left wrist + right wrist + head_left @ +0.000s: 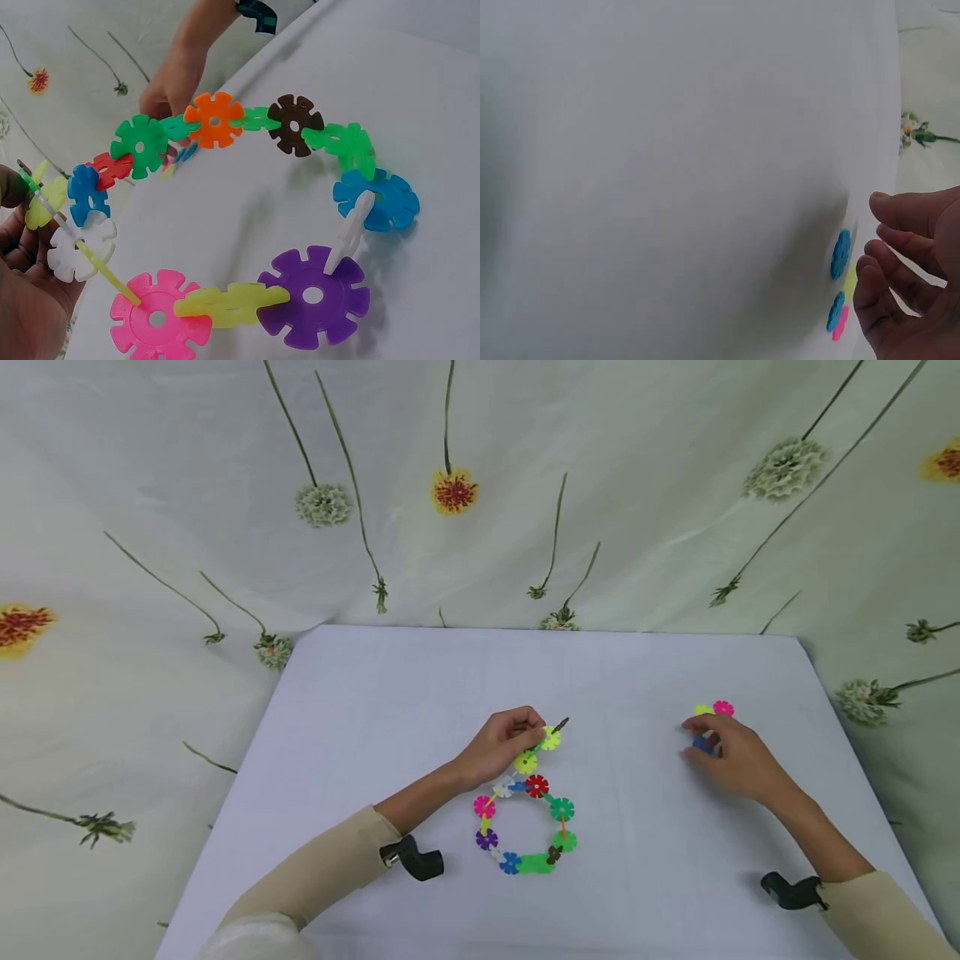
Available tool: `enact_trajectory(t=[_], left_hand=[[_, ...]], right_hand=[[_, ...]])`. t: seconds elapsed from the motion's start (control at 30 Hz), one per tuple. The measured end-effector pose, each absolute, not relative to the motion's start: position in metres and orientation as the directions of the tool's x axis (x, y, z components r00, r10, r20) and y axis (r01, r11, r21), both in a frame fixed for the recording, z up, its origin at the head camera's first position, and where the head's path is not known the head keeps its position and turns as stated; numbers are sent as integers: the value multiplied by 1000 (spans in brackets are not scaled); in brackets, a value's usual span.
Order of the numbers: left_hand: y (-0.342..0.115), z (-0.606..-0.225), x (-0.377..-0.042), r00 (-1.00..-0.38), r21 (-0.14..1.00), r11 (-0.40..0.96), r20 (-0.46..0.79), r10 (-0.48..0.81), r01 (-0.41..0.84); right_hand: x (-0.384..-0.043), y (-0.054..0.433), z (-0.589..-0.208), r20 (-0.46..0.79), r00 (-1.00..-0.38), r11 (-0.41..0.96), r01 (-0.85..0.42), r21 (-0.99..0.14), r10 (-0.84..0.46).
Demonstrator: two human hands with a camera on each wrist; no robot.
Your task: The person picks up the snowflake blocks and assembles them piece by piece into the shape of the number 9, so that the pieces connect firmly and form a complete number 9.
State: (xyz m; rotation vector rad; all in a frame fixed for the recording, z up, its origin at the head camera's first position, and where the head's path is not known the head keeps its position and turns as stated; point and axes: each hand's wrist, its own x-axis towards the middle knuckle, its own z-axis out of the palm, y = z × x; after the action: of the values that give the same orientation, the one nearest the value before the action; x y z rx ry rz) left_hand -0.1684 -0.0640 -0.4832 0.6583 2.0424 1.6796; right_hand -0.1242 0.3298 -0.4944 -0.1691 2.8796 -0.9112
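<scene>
My left hand (501, 745) pinches the upper end of a chain of slotted, flower-shaped plastic discs. A yellow disc (551, 740) and a thin brown disc (561, 724) stick out past its fingertips. Below the hand the chain forms a closed ring, with a red disc (537, 786), a purple disc (337, 300), a pink disc (135, 311) and an orange disc (201, 116) among its several colours. My right hand (738, 762) hovers over loose discs with thumb and fingers apart, holding nothing. Under it lie blue discs (841, 255), a pink disc (723, 707) and a yellow disc (702, 710).
A white-covered table (390, 685) lies under both hands. Behind it hangs a pale cloth (645, 460) printed with flowers. Each forearm wears a black wrist mount, one on the left sleeve (330, 860) and one on the right sleeve (877, 914).
</scene>
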Motion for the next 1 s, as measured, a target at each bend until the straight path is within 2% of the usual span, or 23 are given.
enact_trajectory(t=[0.2,0.43,0.83,1.0], left_hand=[[-65,-484,-168,-807,982,165,-24,589,91],[-65,-483,-168,-804,983,162,-27,594,86],[-64,-482,-167,-801,985,144,-11,599,94],[-64,-481,-167,-801,985,144,-13,599,93]], right_hand=[[-124,349,-499,-149,-987,836,31,-548,-61],[-126,350,-500,-165,-985,829,55,-557,-45],[-127,349,-502,-99,-995,806,40,-591,-24],[-129,338,-496,-26,-998,720,-17,-694,-49]])
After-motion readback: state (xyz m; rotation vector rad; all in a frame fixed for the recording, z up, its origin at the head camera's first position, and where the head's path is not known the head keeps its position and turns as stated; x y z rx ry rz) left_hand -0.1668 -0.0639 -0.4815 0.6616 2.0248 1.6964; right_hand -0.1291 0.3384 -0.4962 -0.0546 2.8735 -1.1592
